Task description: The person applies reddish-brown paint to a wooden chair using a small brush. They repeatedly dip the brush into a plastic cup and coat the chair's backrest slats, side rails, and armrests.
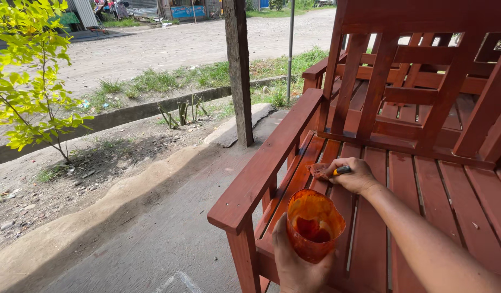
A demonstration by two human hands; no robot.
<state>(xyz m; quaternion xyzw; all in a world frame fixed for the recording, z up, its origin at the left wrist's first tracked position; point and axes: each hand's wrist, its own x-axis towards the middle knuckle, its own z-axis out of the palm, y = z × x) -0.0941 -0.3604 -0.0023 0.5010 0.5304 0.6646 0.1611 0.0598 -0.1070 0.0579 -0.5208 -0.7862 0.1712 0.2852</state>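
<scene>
My left hand [295,261] grips an orange-stained clear cup [314,223] with dark red stain in its bottom, held low over the front of a red-brown wooden bench [440,195]. My right hand [352,176] is closed on a small brush with a yellow and dark handle [342,170]. Its stained bristle end [317,171] rests on a seat slat near the left armrest [269,160]. The seat slats around both hands look freshly stained.
The bench's slatted backrest [402,81] rises ahead, with a second bench behind it. A wooden post [238,70] and thin metal pole [290,43] stand on the concrete floor to the left. Beyond are a curb, grass, a leafy shrub [30,76] and a dirt road.
</scene>
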